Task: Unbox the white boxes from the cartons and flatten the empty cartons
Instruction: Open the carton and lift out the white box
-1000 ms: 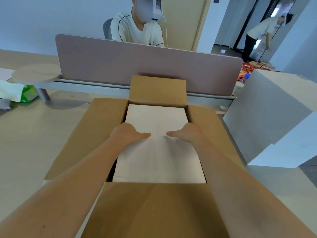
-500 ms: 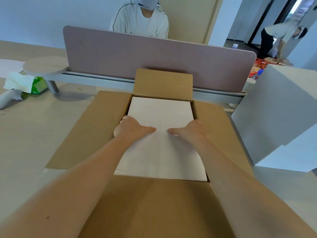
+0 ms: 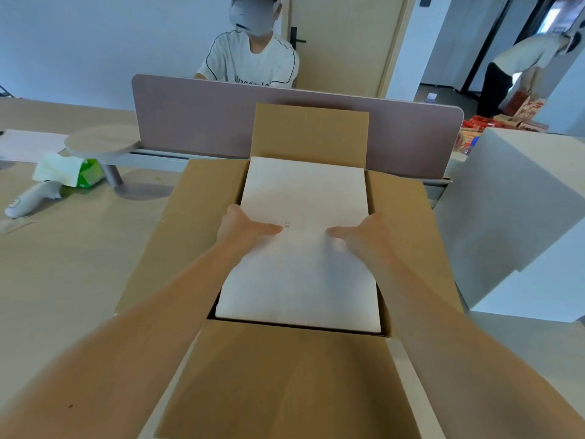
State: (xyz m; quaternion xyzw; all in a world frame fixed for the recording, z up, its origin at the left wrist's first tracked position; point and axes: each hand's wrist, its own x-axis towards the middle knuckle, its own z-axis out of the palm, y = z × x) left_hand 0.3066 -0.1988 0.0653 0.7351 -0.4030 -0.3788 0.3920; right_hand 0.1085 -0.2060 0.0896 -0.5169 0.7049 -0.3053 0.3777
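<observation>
We see an open brown carton [image 3: 202,236] on the tabletop [image 3: 79,258], all four flaps folded out. A white box [image 3: 300,274] sits inside the carton and fills most of the opening, its top face level with the rim.

Left hand [image 3: 240,229] is at the left edge of the white box, thumb lying on the top face, fingers dropped into the gap between box and carton wall. Right hand [image 3: 364,232] mirrors it at the right edge, thumb on top, fingers down the side. Both hands grip the white box by its edges; the fingers below the rim are hidden, so we cannot tell how far they curl.

Right of the carton, two more white boxes [image 3: 519,223] stand stacked. Behind the carton runs a mauve divider panel [image 3: 196,122], with a seated person [image 3: 253,61] beyond it. Left of the carton: a green tissue pack [image 3: 72,169], a grey handheld device [image 3: 28,201], and a round stand [image 3: 101,144]. Far right behind the carton, another person [image 3: 512,71] bends over red packages [image 3: 481,125].
</observation>
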